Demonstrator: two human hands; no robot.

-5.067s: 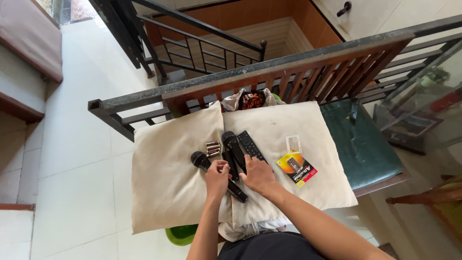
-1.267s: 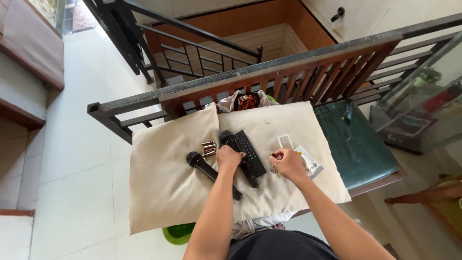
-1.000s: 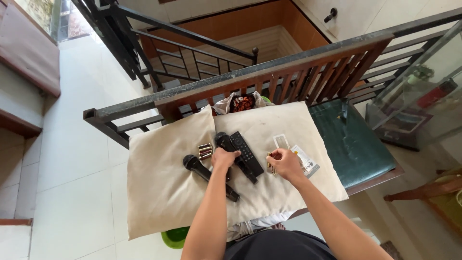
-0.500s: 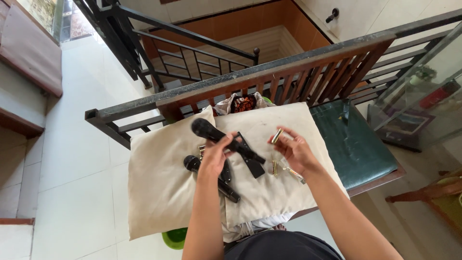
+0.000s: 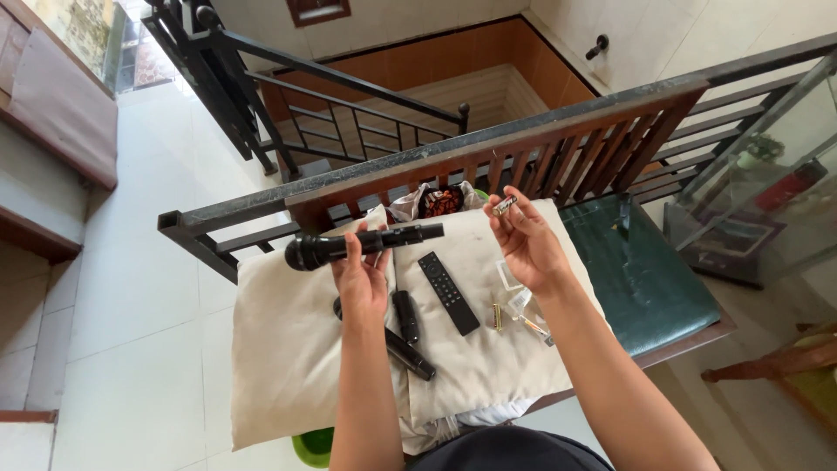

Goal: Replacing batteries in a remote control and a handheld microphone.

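Black microphone (image 5: 349,245) in left fingers (image 5: 359,277), one battery (image 5: 503,206) pinched by right fingers (image 5: 520,240)

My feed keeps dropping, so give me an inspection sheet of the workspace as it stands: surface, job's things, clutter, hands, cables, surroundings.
Surface: two beige cushions laid on a wooden bench.
Job's things: black microphone held level above the cushions; small battery held up; second microphone lying on the cushions.
Clutter: black remote, a short black part, a loose battery and opened packaging on the cushions; a bag behind them.
Hands: left hand grips the raised microphone; right hand pinches the battery in its fingers.
Cables: nothing seen.
Surroundings: dark metal railing, stairwell beyond, white tiled floor, green seat cushion, glass cabinet at right.
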